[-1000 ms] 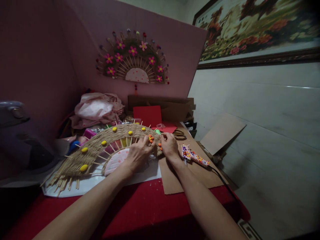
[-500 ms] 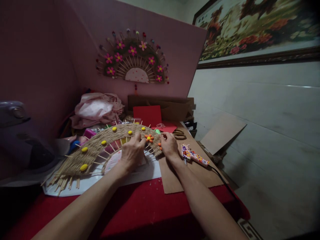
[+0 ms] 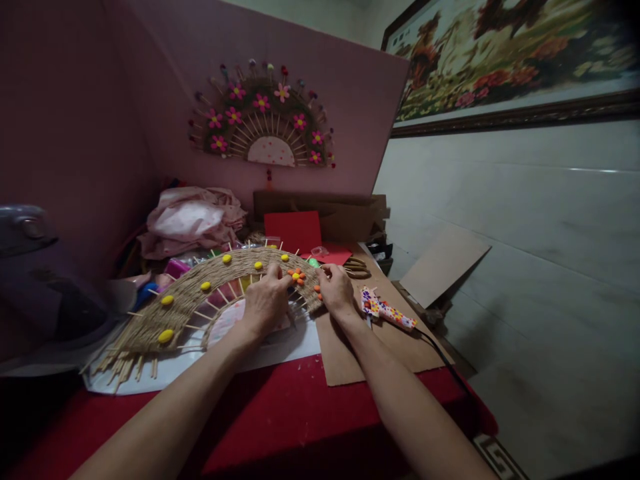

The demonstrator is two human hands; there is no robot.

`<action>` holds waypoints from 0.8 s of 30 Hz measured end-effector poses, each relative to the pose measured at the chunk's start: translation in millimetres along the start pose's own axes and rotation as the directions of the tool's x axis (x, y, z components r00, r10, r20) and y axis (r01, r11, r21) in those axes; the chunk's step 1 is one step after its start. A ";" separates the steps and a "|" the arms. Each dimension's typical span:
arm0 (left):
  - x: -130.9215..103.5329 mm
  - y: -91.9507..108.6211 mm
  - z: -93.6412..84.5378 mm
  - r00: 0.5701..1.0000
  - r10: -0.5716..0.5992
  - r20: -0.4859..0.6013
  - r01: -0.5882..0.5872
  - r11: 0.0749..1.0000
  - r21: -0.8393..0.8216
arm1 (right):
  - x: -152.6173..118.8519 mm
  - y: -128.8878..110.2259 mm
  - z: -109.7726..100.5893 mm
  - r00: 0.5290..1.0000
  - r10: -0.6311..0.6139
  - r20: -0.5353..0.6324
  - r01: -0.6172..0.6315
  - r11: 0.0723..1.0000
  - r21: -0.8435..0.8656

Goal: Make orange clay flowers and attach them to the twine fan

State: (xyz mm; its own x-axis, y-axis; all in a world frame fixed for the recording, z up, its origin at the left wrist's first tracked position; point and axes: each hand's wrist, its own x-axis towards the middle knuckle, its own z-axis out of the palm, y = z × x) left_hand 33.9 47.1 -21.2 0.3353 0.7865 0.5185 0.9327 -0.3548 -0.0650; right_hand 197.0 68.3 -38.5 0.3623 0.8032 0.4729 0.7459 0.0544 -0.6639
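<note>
A fan-shaped piece of twine woven over sticks (image 3: 193,300) lies on a white sheet (image 3: 305,339), dotted with yellow ovals. Near its right end is an orange flower with a yellow centre (image 3: 296,276). My left hand (image 3: 267,300) rests over the inner edge beside that flower, fingers curled; whatever is under the fingertips is hidden. At the right end, by several orange pieces (image 3: 318,292), my right hand (image 3: 336,290) is closed with thumb and forefinger together; any small thing between them is too small to name.
A flower-patterned glue gun (image 3: 387,311) with a black cord lies on cardboard (image 3: 333,367) at the right. Scissors (image 3: 356,268), red paper (image 3: 293,230) and pink cloth (image 3: 193,220) are behind. A finished fan (image 3: 271,151) hangs on the pink board.
The view has shifted slightly, moving the scene a little to the left. Both hands stay in nearly the same places on the fan.
</note>
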 end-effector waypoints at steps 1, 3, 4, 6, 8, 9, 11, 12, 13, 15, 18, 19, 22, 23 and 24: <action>0.3 -0.2 0.0 1.000 -0.003 -0.003 0.003 1.000 -0.010 | 0.2 0.1 0.0 1.000 -0.001 0.001 0.001 1.000 0.001; 0.2 -1.5 0.0 1.000 -0.021 -0.022 0.020 0.999 -0.032 | 0.4 0.4 0.2 1.000 -0.003 0.003 0.003 1.000 0.002; 0.0 -2.4 0.0 0.999 -0.035 -0.032 0.034 0.999 -0.042 | 0.5 0.7 0.4 1.000 -0.004 0.003 0.004 1.000 0.002; -1.0 -4.1 -0.1 0.997 -0.058 -0.045 0.055 0.997 -0.052 | 0.7 1.2 0.8 1.000 -0.006 0.000 0.006 1.000 0.002; -2.6 -4.4 -0.9 0.997 -0.057 -0.044 0.055 0.998 -0.043 | 0.6 1.5 1.1 1.000 -0.007 -0.003 0.007 1.000 0.002; -3.5 -3.9 -1.5 0.998 -0.047 -0.041 0.045 0.998 -0.032 | 0.5 1.5 1.1 1.000 -0.007 -0.004 0.007 1.000 0.001; -5.4 -1.6 -3.3 0.999 -0.011 -0.031 0.011 1.000 -0.004 | 0.3 1.3 0.9 1.000 -0.006 -0.004 0.006 1.000 0.001; -6.1 -0.1 -4.1 1.000 0.013 -0.023 -0.013 1.000 0.008 | 0.1 1.1 0.8 1.000 -0.006 -0.004 0.006 1.000 0.000; -6.8 1.4 -4.9 0.999 0.039 -0.013 -0.039 0.999 0.018 | 0.0 0.9 0.6 1.000 -0.006 -0.004 0.006 1.000 0.000; -7.5 3.7 -5.5 0.996 0.084 0.005 -0.084 0.996 0.032 | -0.1 0.8 0.5 1.000 -0.007 -0.003 0.007 1.000 -0.003; -7.9 4.4 -4.3 0.995 0.103 0.000 -0.103 0.994 0.040 | 0.0 1.1 0.8 1.000 -0.008 -0.004 0.008 1.000 -0.003; -8.0 4.1 -3.6 0.995 0.102 -0.011 -0.101 0.994 0.040 | 0.1 1.3 1.1 1.000 -0.009 -0.006 0.009 1.000 -0.003; -8.8 3.4 -1.6 0.992 0.118 -0.040 -0.116 0.992 0.054 | 0.3 2.2 2.1 1.000 -0.012 -0.011 0.012 1.000 -0.001; -9.2 3.5 -1.2 0.991 0.129 -0.041 -0.127 0.990 0.067 | 0.4 2.5 2.4 1.000 -0.013 -0.012 0.013 1.000 -0.001; -9.6 3.9 -0.9 0.990 0.139 -0.034 -0.136 0.987 0.083 | 0.5 2.7 2.7 1.000 -0.013 -0.013 0.013 1.000 -0.002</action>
State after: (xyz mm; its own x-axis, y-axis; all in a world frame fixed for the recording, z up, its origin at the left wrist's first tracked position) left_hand 34.2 37.7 -25.7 0.4571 0.7120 0.5330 0.8862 -0.4155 -0.2050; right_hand 197.7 70.5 -41.6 0.3598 0.7948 0.4888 0.7514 0.0638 -0.6568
